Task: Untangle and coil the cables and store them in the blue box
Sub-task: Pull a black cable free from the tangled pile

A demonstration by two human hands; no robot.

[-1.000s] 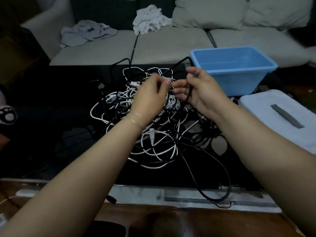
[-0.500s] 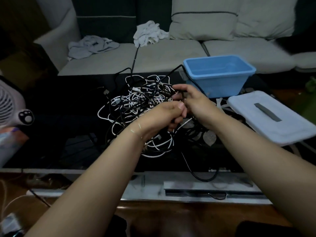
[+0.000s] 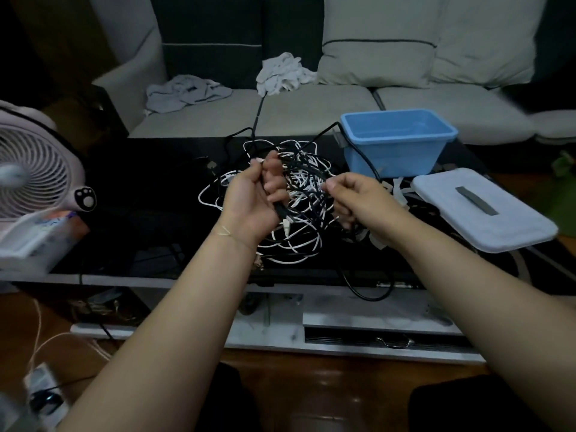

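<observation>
A tangled heap of black and white cables (image 3: 299, 241) lies on the dark glass table (image 3: 149, 232). My left hand (image 3: 252, 201) is over the heap's left side, palm up, closed around a black cable whose plug sticks out below the palm. My right hand (image 3: 352, 198) is just right of it, thumb and fingers pinched on a thin black cable strand. The blue box (image 3: 396, 141) stands at the table's far right, open and empty, with one black cable running past its left wall.
The box's white lid (image 3: 480, 207) lies flat at the right of the table. A white fan (image 3: 34, 169) stands at the left edge beside a pale tray (image 3: 34, 241). Behind the table is a grey sofa (image 3: 327, 107) with crumpled cloths. A power strip (image 3: 43, 385) lies on the floor.
My hands have drawn apart, the left one turning palm up with the black cable, the right one pulling a strand to the right. The view has tilted up and back.
</observation>
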